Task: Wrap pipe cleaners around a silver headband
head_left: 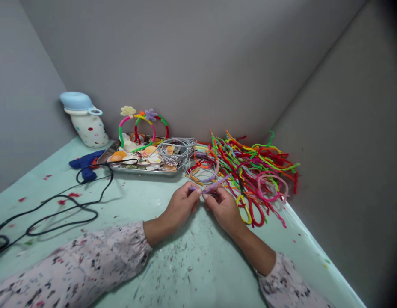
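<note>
Between both hands, just above the table, is a purple pipe cleaner (217,184). My left hand (183,202) pinches it near one end, thumb against fingers. My right hand (224,208) grips it close by, fingertips almost meeting those of the left, and its free length points up to the right. Right behind the hands lies a loose coil of grey wire (198,180). To the right is a big heap of colourful pipe cleaners (240,154). Scissors with yellow and red handles (256,213) lie beside my right hand.
A metal tray (147,172) holds shells, more grey wire (176,149) and two fuzzy rings with flowers (136,122). Left of it are a blue glue gun (87,164) with a black cord (62,207) and a white bottle with blue lid (86,122). Grey walls stand behind and right.
</note>
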A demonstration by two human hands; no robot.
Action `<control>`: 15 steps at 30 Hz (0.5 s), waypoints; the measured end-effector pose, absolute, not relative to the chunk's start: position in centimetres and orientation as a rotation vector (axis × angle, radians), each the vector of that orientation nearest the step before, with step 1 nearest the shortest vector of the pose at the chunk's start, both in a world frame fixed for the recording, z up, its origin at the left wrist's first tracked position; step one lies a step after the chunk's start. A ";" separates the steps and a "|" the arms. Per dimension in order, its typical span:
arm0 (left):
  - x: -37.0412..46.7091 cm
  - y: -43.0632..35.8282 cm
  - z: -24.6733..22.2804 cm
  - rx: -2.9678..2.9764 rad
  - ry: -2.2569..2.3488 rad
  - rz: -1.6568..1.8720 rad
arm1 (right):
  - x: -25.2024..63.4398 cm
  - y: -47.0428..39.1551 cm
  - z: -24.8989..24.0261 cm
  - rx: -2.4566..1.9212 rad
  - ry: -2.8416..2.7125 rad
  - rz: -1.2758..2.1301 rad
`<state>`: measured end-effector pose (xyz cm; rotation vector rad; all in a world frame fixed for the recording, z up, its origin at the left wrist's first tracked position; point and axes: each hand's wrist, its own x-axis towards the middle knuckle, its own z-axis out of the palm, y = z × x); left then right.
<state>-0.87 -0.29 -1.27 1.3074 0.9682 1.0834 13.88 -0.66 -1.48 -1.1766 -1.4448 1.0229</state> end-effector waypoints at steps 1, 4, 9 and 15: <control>-0.9 -0.3 -1.2 1.305 0.972 1.086 | 13.9 -0.7 -1.5 -1.175 -1.443 1.020; -0.8 -0.3 -1.2 1.303 0.974 1.082 | 13.8 -0.7 -1.5 -1.184 -1.441 1.015; -0.9 -0.3 -1.1 1.293 0.974 1.080 | 14.0 -0.6 -1.6 -1.177 -1.461 1.008; -0.9 -0.3 -1.2 1.284 0.959 1.086 | 14.3 -0.8 -1.7 -1.116 -1.475 1.016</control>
